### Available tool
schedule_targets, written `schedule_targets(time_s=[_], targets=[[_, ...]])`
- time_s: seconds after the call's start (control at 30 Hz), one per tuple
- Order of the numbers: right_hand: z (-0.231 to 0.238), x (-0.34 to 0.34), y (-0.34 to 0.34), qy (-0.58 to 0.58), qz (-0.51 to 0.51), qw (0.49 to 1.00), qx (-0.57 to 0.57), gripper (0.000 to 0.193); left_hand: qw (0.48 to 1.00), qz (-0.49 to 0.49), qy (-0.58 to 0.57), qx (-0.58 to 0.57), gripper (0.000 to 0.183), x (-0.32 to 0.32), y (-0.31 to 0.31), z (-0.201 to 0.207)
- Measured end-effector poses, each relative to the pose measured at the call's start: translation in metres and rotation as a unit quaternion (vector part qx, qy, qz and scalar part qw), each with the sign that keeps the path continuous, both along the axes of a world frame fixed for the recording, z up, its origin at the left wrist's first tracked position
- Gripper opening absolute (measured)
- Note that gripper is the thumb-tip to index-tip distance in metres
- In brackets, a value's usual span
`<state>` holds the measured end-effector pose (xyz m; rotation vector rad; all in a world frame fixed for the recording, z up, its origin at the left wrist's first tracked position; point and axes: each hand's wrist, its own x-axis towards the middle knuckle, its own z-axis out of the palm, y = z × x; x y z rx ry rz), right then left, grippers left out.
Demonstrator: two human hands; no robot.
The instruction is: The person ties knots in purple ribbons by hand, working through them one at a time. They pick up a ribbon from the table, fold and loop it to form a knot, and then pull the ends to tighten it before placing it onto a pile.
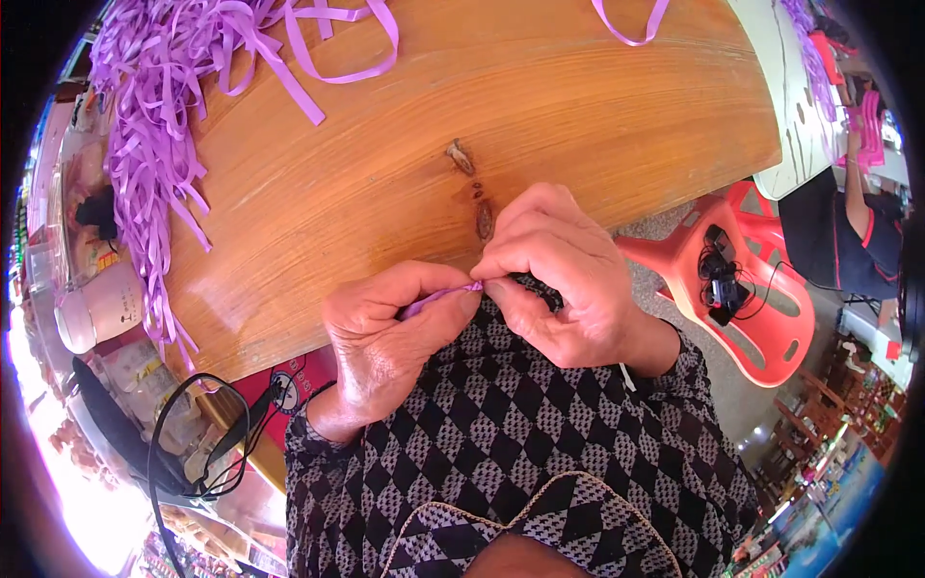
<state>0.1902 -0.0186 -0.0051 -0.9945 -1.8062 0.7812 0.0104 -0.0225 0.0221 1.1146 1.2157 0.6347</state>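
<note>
Close to the wooden table's near edge, both my hands meet around a short piece of purple ribbon (438, 301). My left hand (390, 332) is closed, its thumb and forefinger pinching the ribbon. The fingertips of my right hand (559, 279) are pressed together on the ribbon's other end, where it looks twisted or knotted. Most of the ribbon is hidden inside my fingers. A large heap of loose purple ribbons (159, 125) lies over the table's far left corner and hangs down its left side.
The wooden table (366, 183) has dark knots near its middle. Another purple ribbon loop (631, 24) lies at the far edge. Right of the table stands a red plastic chair (761, 337) with black cables (721, 275) on it. A white tub (101, 308) and black cords (207, 453) are at the left. Another person's arm (856, 188) shows far right.
</note>
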Motion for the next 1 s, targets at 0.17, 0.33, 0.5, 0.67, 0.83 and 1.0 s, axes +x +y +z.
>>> schedule_targets(time_s=[0.17, 0.33, 0.5, 0.67, 0.83, 1.0], targets=[[-0.001, -0.001, 0.001, -0.016, -0.015, 0.999, 0.032, 0.024, 1.000, -0.001, 0.001, 0.003, 0.008, 0.002, 0.001, 0.001], [-0.002, 0.001, 0.002, -0.033, 0.006, 0.998, 0.050, 0.025, 0.999, 0.012, -0.030, -0.005, 0.007, 0.001, 0.003, -0.001], [-0.004, -0.002, 0.003, -0.040, 0.003, 0.993, 0.108, 0.026, 0.999, -0.044, 0.003, -0.001, 0.005, -0.002, 0.007, -0.001], [-0.008, -0.006, 0.001, -0.055, -0.024, 0.986, 0.158, 0.023, 0.998, -0.054, -0.014, 0.024, 0.006, 0.001, 0.006, -0.003], [-0.011, -0.004, -0.002, -0.058, -0.064, 0.977, 0.196, 0.020, 0.995, -0.083, -0.011, 0.051, 0.008, -0.002, 0.005, -0.004], [-0.008, -0.005, -0.004, -0.069, -0.086, 0.969, 0.219, 0.019, 0.996, -0.043, -0.077, 0.015, 0.011, -0.001, 0.001, -0.010]])
